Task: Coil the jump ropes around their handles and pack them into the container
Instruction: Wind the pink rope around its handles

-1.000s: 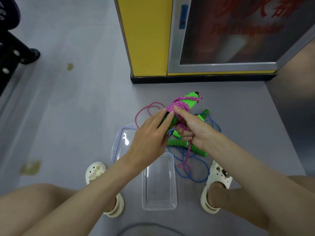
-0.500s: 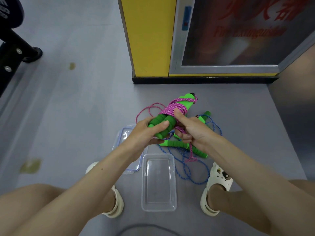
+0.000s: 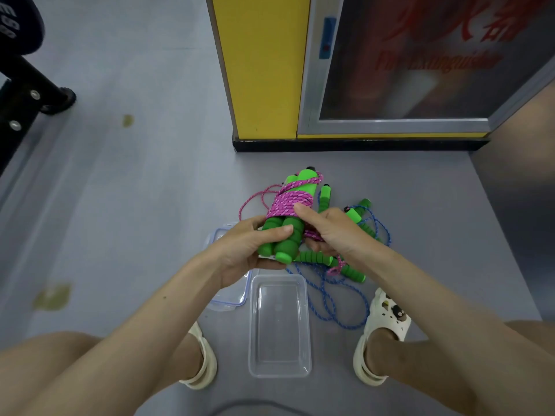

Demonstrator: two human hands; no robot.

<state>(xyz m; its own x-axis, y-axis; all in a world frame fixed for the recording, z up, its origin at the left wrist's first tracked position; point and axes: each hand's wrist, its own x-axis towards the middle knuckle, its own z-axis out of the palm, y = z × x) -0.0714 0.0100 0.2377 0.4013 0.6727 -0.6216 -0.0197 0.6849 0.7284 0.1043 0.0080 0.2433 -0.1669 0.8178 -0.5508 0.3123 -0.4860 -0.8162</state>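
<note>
Two green foam handles (image 3: 285, 235) lie side by side, with pink rope (image 3: 289, 202) coiled round their upper half. My left hand (image 3: 249, 250) grips the lower ends of the handles. My right hand (image 3: 330, 232) presses its thumb on the pink coil and holds a loop of pink rope in its fingers. A loose pink loop (image 3: 255, 199) trails to the left. On the floor to the right lies a blue rope (image 3: 330, 301) with green handles (image 3: 354, 217), uncoiled. A clear empty container (image 3: 279, 328) stands on the floor below my hands.
The container's lid (image 3: 231, 298) with a blue rim lies left of the container, partly under my left arm. My two feet in cream clogs (image 3: 381, 334) flank the container. A yellow and glass cabinet (image 3: 360, 85) stands ahead. Black equipment (image 3: 27, 94) is at far left.
My left hand has moved from the pink coil down to the lower ends of the handles and closed round them. The bundle has swung more upright. My right hand stays on the coil.
</note>
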